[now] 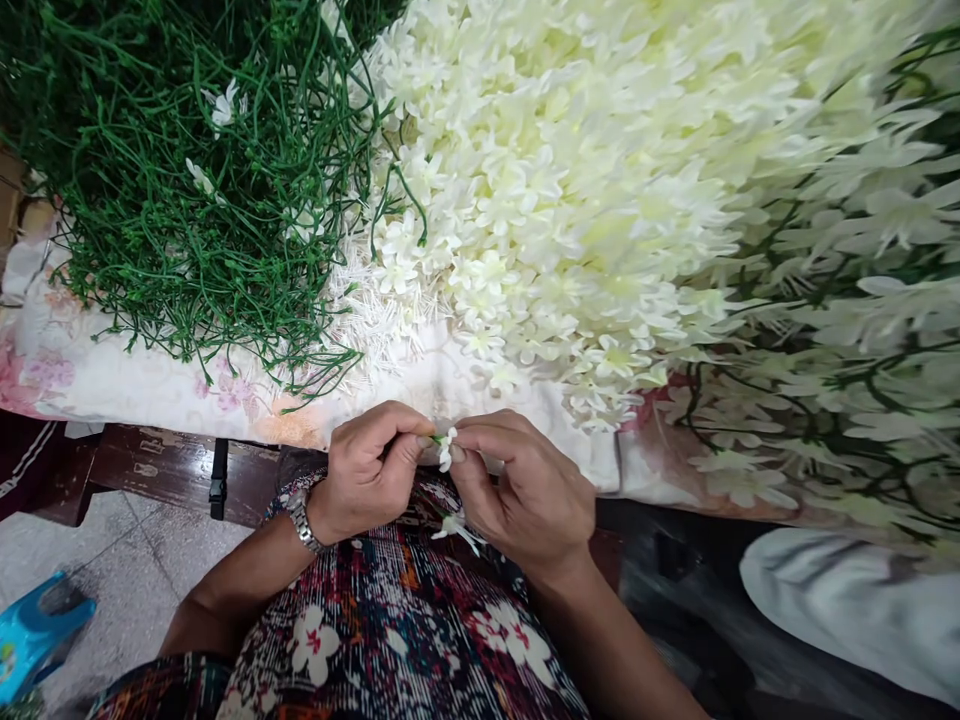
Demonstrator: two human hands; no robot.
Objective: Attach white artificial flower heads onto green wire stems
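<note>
While the left hand pinches a short green stem lying roughly crosswise, its blossom end pointing right, the right hand grasps the small white blossom beside the floral cloth's near edge.

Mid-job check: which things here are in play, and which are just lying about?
Apparently in use:
left hand, pinching a green stem
right hand, holding its small white flower
green stem pile
white blossom pile
thin white pieces

Likely unrelated:
blue plastic object on the floor
black buckled strap
</note>
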